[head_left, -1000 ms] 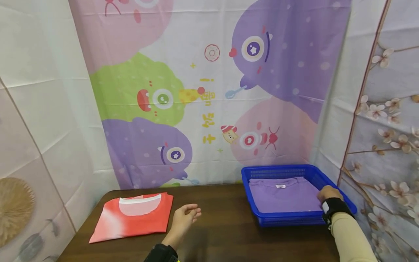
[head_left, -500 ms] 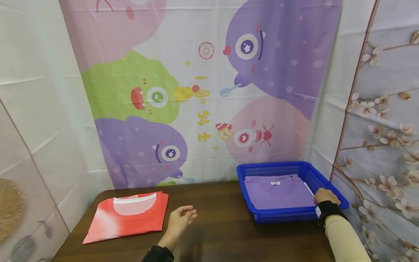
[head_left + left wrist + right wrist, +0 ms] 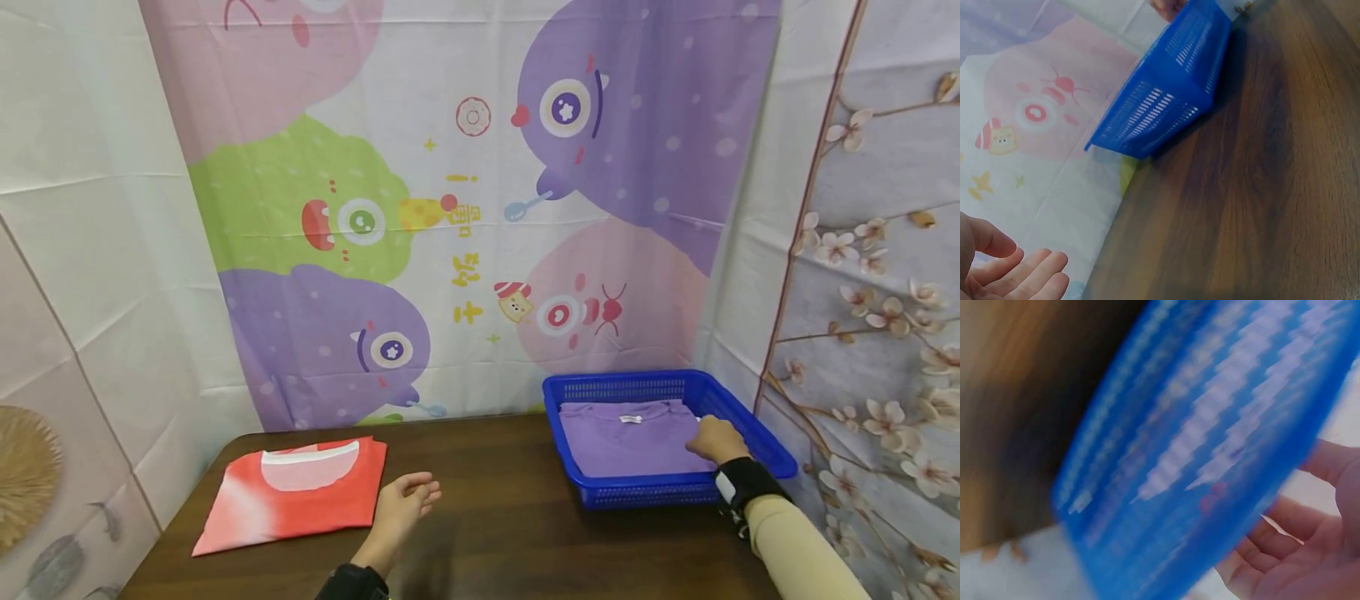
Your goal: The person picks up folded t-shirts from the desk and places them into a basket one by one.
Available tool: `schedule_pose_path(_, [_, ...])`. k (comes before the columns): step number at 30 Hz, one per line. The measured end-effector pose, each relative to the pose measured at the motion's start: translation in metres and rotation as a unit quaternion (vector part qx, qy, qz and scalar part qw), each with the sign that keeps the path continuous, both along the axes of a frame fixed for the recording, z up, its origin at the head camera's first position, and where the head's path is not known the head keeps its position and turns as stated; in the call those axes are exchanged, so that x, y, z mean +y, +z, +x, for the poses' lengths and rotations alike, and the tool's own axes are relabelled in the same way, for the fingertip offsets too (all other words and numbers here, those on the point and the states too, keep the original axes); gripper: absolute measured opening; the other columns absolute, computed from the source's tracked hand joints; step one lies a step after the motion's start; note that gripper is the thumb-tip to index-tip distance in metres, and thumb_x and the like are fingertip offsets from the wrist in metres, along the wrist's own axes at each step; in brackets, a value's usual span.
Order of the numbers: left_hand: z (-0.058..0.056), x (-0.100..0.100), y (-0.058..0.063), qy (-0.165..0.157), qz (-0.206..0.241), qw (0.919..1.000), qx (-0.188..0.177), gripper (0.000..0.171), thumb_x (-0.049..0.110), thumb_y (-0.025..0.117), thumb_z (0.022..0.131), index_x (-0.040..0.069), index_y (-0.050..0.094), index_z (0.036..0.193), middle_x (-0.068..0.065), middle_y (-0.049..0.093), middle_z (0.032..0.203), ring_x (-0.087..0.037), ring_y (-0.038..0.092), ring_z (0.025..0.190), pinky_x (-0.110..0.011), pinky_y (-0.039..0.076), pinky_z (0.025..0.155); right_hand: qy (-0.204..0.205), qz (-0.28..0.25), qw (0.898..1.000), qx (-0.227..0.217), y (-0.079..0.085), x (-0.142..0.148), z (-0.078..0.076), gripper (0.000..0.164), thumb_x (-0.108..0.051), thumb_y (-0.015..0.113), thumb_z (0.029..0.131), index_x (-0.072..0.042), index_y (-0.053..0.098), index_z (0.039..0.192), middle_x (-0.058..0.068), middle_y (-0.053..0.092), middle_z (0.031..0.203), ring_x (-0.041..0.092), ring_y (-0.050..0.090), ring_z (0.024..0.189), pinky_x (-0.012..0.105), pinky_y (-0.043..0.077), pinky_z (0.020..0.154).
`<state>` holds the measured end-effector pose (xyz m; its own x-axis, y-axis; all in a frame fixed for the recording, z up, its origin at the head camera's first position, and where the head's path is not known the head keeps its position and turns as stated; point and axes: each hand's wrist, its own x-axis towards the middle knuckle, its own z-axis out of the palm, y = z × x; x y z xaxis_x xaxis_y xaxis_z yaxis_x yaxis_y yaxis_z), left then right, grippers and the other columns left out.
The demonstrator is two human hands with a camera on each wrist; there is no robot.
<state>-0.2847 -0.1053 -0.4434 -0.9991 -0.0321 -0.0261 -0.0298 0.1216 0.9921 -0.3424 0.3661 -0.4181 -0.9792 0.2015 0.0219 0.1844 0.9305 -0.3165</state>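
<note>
A folded purple shirt point(image 3: 630, 442) with a white neck label lies in the blue plastic basket point(image 3: 590, 498). My right hand point(image 3: 718, 440) is over the basket's right part, at the shirt's right edge. In the right wrist view, the fingers point(image 3: 1285, 528) are loosely bent behind the basket's blurred rim, thumb apart, and their tips are partly hidden. My left hand point(image 3: 397, 510) hovers by the table's left half, fingers relaxed and holding nothing. Left of it lies a folded red-and-white shirt point(image 3: 292, 496) with a pink neck area. In the left wrist view, the left palm point(image 3: 1007, 278) is bare.
The dark wooden table point(image 3: 495, 500) carries the basket at the right and the red shirt at the left. Behind them hangs a cartoon-printed cloth point(image 3: 480, 250). A flower-printed cloth point(image 3: 870, 333) closes in the right side, close to the basket.
My right hand has moved left from the basket's right rim to the purple shirt's right edge. The left hand has shifted slightly. The head view turned a little to the right earlier.
</note>
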Motion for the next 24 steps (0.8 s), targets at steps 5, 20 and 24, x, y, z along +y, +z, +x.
schedule_pose_path(5, [0.000,-0.011,-0.005,0.013,-0.006,0.9998,-0.016,0.032,0.003,0.049,0.096,-0.016,0.053,0.122,-0.024,0.071,0.106,-0.015,0.072,0.087,-0.037,0.059,0.083,0.044,-0.010,0.997,0.058,0.009,-0.043,-0.005,0.039,-0.022,0.068,0.077,0.015,0.067,0.088,0.035,0.067,0.096,0.051,0.063,0.090,0.053,0.053,0.076])
schedule_pose_path(20, [-0.002,-0.058,-0.021,0.079,-0.123,0.9892,0.011,0.029,0.002,0.049,0.094,-0.017,0.058,0.115,-0.032,0.067,0.109,-0.036,0.070,0.095,-0.039,0.059,0.078,0.120,-0.218,0.960,0.128,0.017,-0.201,0.014,0.025,-0.011,0.070,0.080,0.009,0.069,0.094,0.023,0.073,0.090,0.032,0.068,0.084,0.036,0.054,0.075])
schedule_pose_path(24, [-0.007,-0.081,-0.030,0.108,-0.118,0.9871,-0.005,0.033,0.001,0.047,0.095,-0.019,0.054,0.119,-0.036,0.063,0.115,-0.039,0.068,0.100,-0.039,0.059,0.081,0.129,-0.267,0.948,0.117,0.012,-0.236,0.022,0.021,-0.011,0.070,0.080,0.006,0.070,0.094,0.020,0.073,0.088,0.026,0.068,0.079,0.031,0.054,0.068])
